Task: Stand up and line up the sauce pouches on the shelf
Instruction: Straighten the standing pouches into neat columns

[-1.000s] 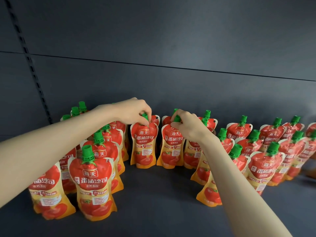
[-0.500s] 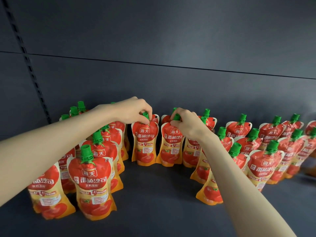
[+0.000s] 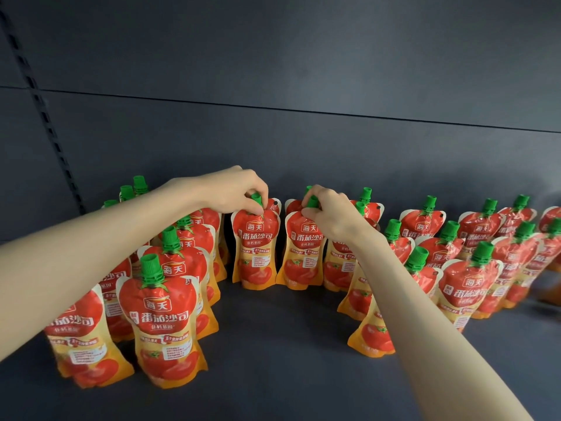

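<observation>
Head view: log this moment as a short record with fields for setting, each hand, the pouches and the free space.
setting: dark shelf with a dark back panel
left hand: fingers pinch the green cap of the left centre pouch
right hand: fingers pinch the green cap of the right centre pouch
pouches: red and orange, green caps, all standing
layout: rows on both sides
free space: shelf front centre

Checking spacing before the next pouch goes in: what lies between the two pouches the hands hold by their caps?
Nothing in the head view: only a narrow dark gap separates the left-hand pouch from the right-hand pouch, held by left hand and right hand.
</observation>
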`<action>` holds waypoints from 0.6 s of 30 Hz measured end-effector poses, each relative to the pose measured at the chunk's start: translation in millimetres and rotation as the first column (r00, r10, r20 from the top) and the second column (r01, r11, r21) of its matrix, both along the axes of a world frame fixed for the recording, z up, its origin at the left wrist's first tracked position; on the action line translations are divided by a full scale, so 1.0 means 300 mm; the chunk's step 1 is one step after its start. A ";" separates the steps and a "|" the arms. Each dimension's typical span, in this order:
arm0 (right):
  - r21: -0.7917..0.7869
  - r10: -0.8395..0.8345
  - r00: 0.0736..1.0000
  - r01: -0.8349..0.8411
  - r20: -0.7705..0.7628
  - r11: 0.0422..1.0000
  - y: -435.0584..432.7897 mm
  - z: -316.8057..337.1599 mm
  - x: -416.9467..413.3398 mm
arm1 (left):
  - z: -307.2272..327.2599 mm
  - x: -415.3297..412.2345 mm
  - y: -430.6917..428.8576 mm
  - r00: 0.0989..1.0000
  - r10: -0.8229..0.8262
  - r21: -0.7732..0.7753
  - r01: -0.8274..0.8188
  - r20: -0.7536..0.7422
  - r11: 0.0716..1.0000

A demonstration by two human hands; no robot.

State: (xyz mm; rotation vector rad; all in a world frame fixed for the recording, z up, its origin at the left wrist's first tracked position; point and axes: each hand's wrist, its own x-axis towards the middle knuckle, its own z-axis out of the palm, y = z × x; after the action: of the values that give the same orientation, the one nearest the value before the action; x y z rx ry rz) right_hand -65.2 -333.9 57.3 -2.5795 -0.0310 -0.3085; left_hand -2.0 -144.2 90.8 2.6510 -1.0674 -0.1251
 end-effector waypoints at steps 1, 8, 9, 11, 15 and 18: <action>0.002 0.000 1.000 0.000 -0.001 1.000 0.000 0.000 0.001 | 0.000 -0.001 -0.001 1.000 0.003 0.004 -0.003 0.008 1.000; -0.003 -0.011 1.000 0.011 0.004 1.000 0.000 -0.001 0.006 | 0.005 -0.008 -0.001 1.000 0.003 0.052 -0.005 0.027 0.999; -0.001 -0.009 1.000 0.009 0.009 1.000 -0.002 -0.001 0.006 | 0.004 -0.010 0.000 1.000 0.005 0.060 -0.006 0.022 0.998; 0.002 -0.005 1.000 0.005 0.018 1.000 -0.004 -0.001 0.004 | 0.003 -0.013 0.002 1.000 0.012 0.074 -0.014 0.020 0.997; -0.005 -0.003 1.000 0.003 0.021 1.000 -0.006 -0.002 0.000 | 0.005 -0.022 0.008 1.000 0.021 0.056 -0.023 0.023 0.998; -0.003 -0.005 1.000 0.005 0.023 1.000 -0.008 -0.001 -0.004 | 0.011 -0.030 0.012 0.999 0.032 0.043 -0.034 0.030 0.998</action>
State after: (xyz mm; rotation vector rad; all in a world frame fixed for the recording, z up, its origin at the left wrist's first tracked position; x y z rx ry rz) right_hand -66.4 -336.2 56.9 -2.5799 -0.0335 -0.3397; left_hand -11.0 -140.6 94.0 2.7162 -1.0407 -0.1048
